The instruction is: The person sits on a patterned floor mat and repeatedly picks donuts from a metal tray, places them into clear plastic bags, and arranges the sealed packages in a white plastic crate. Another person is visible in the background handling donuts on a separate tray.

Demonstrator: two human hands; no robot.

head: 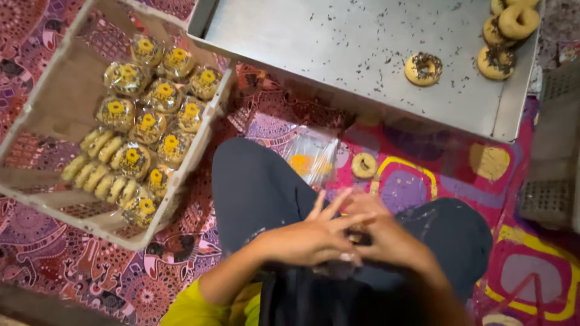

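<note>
Head view showed both hands pressed together over the lap at 6 o'clock. The left hand (308, 238) lay across with its fingers (329, 208) spread, and the right hand (386, 235) was cupped against it; whether they were closed on something I could not tell. A loose doughnut (364, 165) and a clear bag (311, 156) lay on the mat near 12 o'clock of the hands. Judged from this, working low and near the bag suited a soft, crumbly ring. The crate (199, 136) of wrapped packs sat at 10 o'clock, the metal tray (338, 42) at 12.
</note>
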